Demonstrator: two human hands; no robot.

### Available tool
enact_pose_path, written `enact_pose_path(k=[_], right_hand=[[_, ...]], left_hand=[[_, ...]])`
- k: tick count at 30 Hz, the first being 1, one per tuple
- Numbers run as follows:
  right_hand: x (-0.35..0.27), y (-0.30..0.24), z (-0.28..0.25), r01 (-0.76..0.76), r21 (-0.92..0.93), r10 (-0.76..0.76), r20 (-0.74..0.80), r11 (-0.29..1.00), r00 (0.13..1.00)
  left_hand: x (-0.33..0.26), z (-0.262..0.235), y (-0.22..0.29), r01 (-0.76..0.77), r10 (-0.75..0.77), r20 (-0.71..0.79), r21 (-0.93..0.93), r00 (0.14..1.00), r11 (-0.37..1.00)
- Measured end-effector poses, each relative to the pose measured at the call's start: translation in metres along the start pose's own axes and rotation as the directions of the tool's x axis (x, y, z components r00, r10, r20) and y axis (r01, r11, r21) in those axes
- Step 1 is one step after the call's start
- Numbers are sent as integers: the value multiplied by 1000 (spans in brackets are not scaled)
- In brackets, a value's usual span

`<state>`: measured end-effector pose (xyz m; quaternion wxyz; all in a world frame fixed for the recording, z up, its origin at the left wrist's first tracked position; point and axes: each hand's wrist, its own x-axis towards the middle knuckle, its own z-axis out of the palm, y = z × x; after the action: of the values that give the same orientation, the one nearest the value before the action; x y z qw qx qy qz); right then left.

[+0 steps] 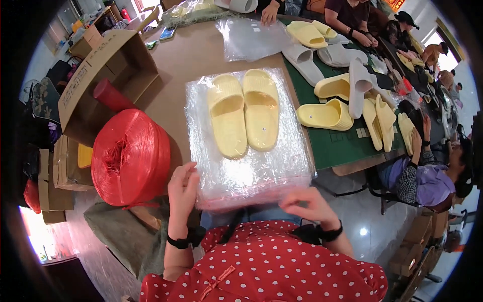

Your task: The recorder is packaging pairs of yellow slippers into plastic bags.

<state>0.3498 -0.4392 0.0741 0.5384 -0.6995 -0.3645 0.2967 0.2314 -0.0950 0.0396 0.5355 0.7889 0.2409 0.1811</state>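
Left of the left hand sat a big spool of glossy red twine, ribbed with wound strands, and beyond it an open cardboard box. The left fingers were clamped on the near left corner of a stack of crinkly clear plastic bags on the brown desk. Beyond the fingers, two smooth pale yellow slippers lay side by side on the stack. The right hand pinched the stack's near edge, its fingertips hidden underneath.
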Motion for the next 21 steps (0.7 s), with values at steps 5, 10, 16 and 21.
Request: enact_pose_path(k=[5,10,16,21], right_hand=[[-31,0,-52,-37,208,115,-375,977,920],[34,19,-68,-241,2,187,-638,971,747],[58,24,-71,-508,-277,333,-494,816,803],[46,55,-88,-341,-92,262,-466,936,845]], left_hand=[[23,3,7,230,-245,122,126,962,965],[32,20,38,172,-300,206,477,932,862],[29,20,-5,167,-201,270,143,942,975],[27,1,-14,183,-187,277,42,943,982]])
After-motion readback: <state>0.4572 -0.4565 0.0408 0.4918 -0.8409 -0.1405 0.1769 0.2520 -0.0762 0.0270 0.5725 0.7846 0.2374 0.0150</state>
